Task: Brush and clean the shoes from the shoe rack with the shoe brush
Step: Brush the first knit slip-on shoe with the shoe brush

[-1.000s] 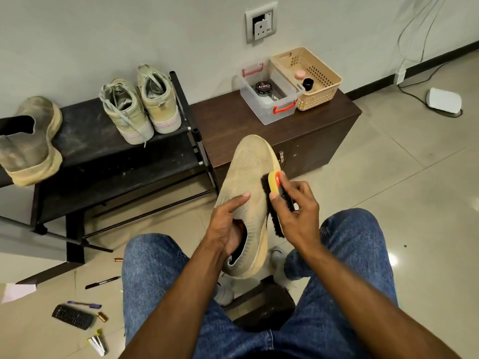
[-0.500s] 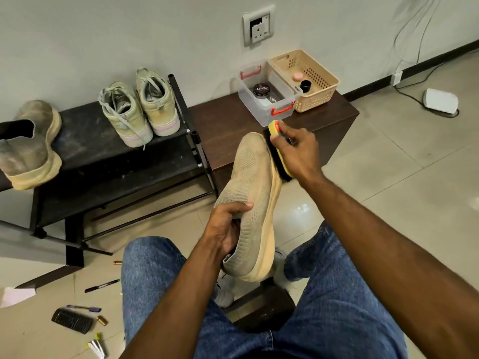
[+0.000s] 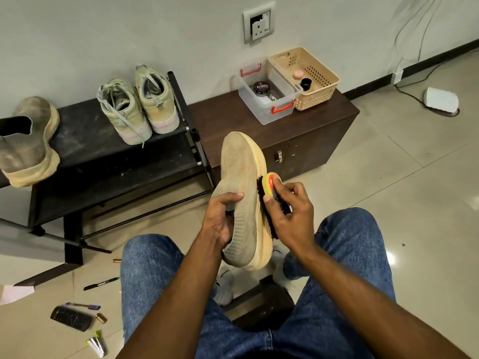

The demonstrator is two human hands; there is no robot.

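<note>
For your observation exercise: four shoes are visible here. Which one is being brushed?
The tan knit slip-on shoe, gripped by the left hand, bristles against its sole edge. The other three sit untouched on the rack.

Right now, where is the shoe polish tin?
In the head view, the shoe polish tin lies inside the clear plastic box on the brown cabinet, upper right of centre, just left of the beige basket.

Probably home entryway: shoe rack (image 3: 103, 151), low cabinet (image 3: 298, 141), tiled floor (image 3: 388, 177).
</note>
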